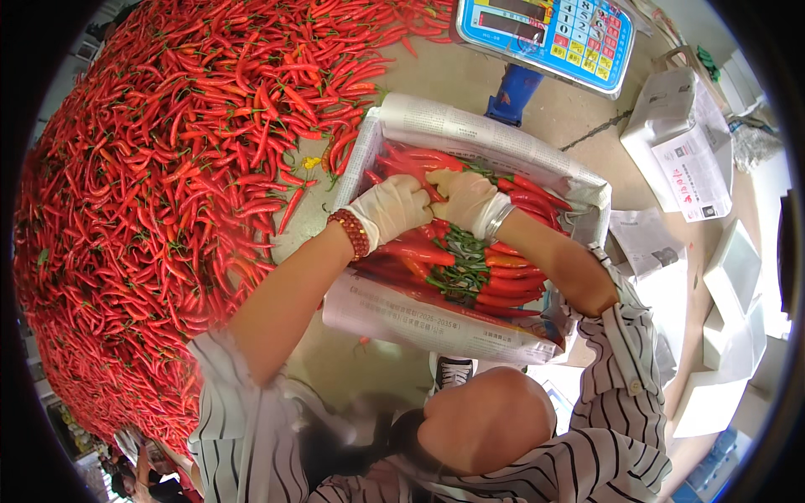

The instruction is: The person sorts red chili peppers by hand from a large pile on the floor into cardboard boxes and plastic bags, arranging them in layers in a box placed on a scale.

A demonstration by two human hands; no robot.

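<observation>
Both my hands wear pale, thin gloves and meet over a box lined with newspaper (440, 126). Red chili peppers (512, 283) lie in it in rows, their green stems (462, 258) gathered towards the middle. My left hand (393, 207), below a red bead bracelet, has its fingers curled at the peppers on the box's left side. Close beside it, my right hand (465, 198), with a silver bangle at the wrist, is bent down over the peppers. The fingertips are partly hidden, so whether either hand grips a pepper is unclear.
A huge heap of red chili peppers (170, 188) covers the floor at the left. Behind the box stands a blue digital scale (547, 38) on a post. Newspaper-lined boxes (679, 138) and white foam boxes (732, 270) stand at the right. Another person (144, 478) is at the lower left edge.
</observation>
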